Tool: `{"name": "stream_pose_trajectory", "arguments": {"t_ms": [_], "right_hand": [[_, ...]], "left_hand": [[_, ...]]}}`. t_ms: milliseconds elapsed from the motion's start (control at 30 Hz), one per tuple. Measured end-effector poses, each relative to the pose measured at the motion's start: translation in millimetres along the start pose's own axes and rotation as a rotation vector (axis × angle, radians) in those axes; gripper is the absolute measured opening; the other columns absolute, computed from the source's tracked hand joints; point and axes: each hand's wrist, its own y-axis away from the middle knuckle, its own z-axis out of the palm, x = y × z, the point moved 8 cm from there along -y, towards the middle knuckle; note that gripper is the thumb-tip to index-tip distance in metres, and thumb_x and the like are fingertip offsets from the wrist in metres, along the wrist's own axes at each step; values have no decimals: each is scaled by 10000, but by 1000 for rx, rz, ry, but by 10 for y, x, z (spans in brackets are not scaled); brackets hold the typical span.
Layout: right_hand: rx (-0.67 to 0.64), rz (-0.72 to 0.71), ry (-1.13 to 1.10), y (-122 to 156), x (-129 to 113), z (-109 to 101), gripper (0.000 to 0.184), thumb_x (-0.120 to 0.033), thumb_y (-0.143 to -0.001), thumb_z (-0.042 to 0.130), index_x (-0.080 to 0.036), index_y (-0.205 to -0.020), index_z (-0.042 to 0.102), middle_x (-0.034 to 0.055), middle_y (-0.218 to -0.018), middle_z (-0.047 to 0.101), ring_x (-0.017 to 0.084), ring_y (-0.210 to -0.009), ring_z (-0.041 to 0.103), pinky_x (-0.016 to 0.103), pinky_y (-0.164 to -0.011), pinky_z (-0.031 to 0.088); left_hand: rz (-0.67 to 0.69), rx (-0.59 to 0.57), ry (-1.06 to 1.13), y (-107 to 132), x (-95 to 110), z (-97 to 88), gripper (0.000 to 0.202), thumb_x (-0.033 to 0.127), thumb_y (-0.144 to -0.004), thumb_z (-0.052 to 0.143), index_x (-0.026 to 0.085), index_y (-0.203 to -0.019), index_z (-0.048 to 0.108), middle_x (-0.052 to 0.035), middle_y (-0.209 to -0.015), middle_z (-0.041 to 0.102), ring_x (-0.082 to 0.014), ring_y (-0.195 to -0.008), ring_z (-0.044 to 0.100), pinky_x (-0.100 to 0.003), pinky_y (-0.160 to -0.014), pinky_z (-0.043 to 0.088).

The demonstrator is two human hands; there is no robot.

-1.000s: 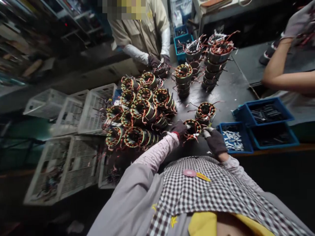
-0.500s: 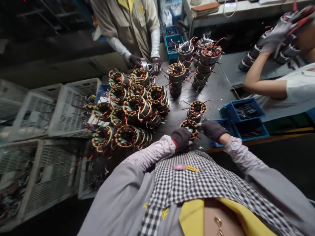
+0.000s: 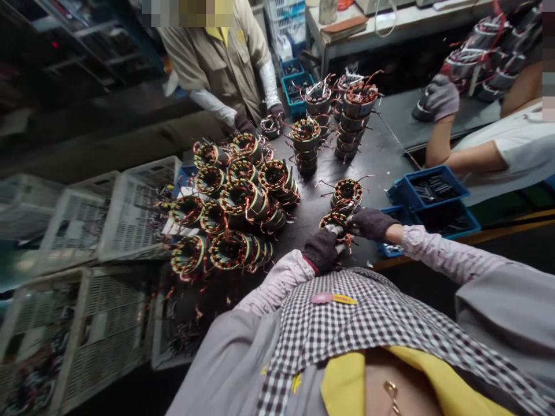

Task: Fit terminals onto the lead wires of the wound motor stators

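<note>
Between my gloved hands, close to the table edge in front of me, is a motor stator with orange and yellow-green bound windings. The fingers of my left hand are closed on its near left side. My right hand pinches at its right rim, where loose wire ends stick out; whether a wire is between the fingertips is too small to tell. Just beyond stands another stator, its leads spread sideways. To the left, stacks of similar stators lie tilted on their sides.
Upright stator stacks stand farther back. Blue bins with dark small parts sit at right, white plastic crates at left. Across the table a co-worker's gloved hands hold a stator. Another person's gloved hand is at right.
My view has tilted slightly; both my hands stay at the same stator. The co-worker's stator now shows its ring upward. The person at right has moved a hand lower, to the left.
</note>
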Motion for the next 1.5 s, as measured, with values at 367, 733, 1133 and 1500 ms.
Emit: {"name": "stream_pose_trajectory", "arguments": {"t_ms": [367,733,1133,1500], "right_hand": [[169,188,-218,150,317,68,294,-296,-966,577,-199,-1137,796,97,-1175,788,243,-1042,720,324,-922,523],[115,151,-57,149,111,192,291,-288,-950,590,-223,-1130,809,130,-1113,784,250,-966,715,307,-810,494],[36,-126,-78,-2,78,102,236,-232,-895,658,-292,-1028,843,52,-1131,787,243,-1065,683,306,-931,504],[93,-65,-54,58,60,35,293,-225,-944,600,-162,-1182,760,166,-1151,773,285,-1035,724,357,-910,526]], "left_hand": [[-255,-30,-9,-166,104,413,518,406,-1040,478,143,-1475,578,-231,-1412,634,-355,-1239,642,-430,-1013,498],[-482,28,-20,-131,141,381,568,492,-1062,361,176,-1508,514,-237,-1342,662,-372,-1237,648,-449,-1003,509],[-512,128,-18,-45,131,364,501,325,-1027,475,126,-1479,561,-221,-1369,680,-358,-1210,670,-422,-1014,507],[-487,108,-7,-136,165,311,578,378,-988,621,134,-1507,547,-210,-1342,694,-353,-1231,661,-408,-1035,493]]}}
